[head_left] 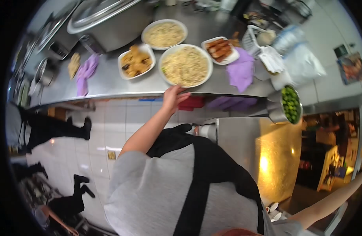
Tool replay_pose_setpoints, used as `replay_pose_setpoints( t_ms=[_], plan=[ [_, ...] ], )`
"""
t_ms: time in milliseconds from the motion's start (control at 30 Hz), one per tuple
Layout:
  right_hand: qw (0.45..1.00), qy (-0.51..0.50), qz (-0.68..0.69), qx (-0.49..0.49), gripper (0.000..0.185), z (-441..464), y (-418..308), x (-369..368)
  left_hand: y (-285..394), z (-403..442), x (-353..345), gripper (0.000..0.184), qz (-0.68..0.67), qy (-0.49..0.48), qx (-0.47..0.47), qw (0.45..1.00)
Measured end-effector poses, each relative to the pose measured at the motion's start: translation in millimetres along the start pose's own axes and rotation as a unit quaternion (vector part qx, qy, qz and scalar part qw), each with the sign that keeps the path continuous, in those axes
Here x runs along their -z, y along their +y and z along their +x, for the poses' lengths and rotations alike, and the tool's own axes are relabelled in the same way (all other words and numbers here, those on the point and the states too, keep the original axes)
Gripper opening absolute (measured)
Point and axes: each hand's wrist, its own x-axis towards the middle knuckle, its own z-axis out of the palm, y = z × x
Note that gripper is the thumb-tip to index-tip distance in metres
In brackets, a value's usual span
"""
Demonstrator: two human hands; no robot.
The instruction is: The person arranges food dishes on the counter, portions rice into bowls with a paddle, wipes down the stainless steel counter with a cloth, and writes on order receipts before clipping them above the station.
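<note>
My left hand (pixel 174 99) reaches to the front edge of the steel counter, its fingers apart and their tips at the near rim of a white oval dish (pixel 186 66) heaped with pale noodles or shredded food. The hand does not close around the dish. Behind it is a second oval dish (pixel 165 34) of similar food. To its left sits a square white bowl (pixel 136 62) of golden chunks with dark pieces. A smaller white dish (pixel 219 50) of browned strips lies to the right. My right arm stretches off to the right, its hand outside the frame.
Purple cloths (pixel 241 70) (pixel 86 74) lie on the counter. A large lidded pot (pixel 106 23) stands at the back left. At the right are a white basket (pixel 252 40) and a metal container of green vegetables (pixel 290 104). Other people stand on the tiled floor at left.
</note>
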Motion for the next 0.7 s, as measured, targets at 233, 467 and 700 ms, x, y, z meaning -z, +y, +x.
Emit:
replay_pose_setpoints(
  t_ms=[233, 467, 700],
  plan=[
    [0.859, -0.329, 0.313, -0.237, 0.01, -349, -138, -53, 15, 18, 0, 0.028, 0.037, 0.017, 0.056, 0.998],
    [0.619, -0.297, 0.45, -0.572, 0.007, -469, -208, -9, 18, 22, 1, 0.021, 0.032, 0.023, 0.055, 0.998],
    [0.615, -0.308, 0.433, -0.582, 0.009, -472, -212, 3, 18, 21, 3, 0.02, 0.035, 0.005, 0.05, 0.998]
  ],
)
